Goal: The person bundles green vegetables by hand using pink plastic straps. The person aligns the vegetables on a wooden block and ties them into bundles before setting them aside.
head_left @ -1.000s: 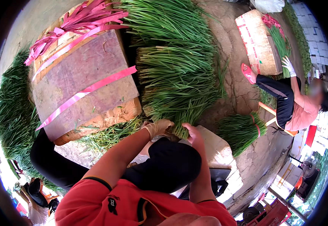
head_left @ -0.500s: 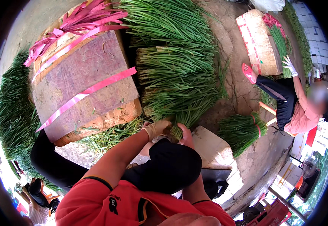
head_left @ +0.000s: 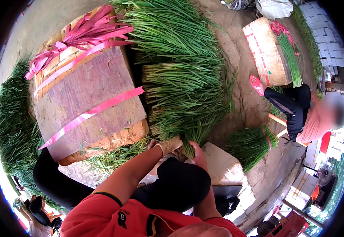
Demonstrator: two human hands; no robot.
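Note:
Between my knees and the big pile, both hands are on a small bunch of green chives (head_left: pixel 187 151), its cut ends toward me. My left hand (head_left: pixel 169 146), in a pale glove, is closed against the bunch's left side; its fingertips are partly hidden. My bare right hand (head_left: pixel 198 154) grips the right side, thumb along the stems. Just beyond lies a long pile of loose chives (head_left: pixel 188 85). At left, a pink ribbon (head_left: pixel 95 112) lies across a worn board (head_left: pixel 85 87) on a box, with more pink ribbons (head_left: pixel 81 35) heaped at its far end.
Chive scraps (head_left: pixel 108 161) litter the floor by the box. To my right are a white block (head_left: pixel 221 160) and a tied chive bundle (head_left: pixel 251 146). A co-worker (head_left: pixel 310 118) sits farther right beside another box (head_left: pixel 265 55) bearing chives. More chives (head_left: pixel 16 118) line the far left.
The view has shifted slightly, so the near pile and box sit lower. My hands stay on the bunch. The co-worker's gloved hand has left the chives on the other box.

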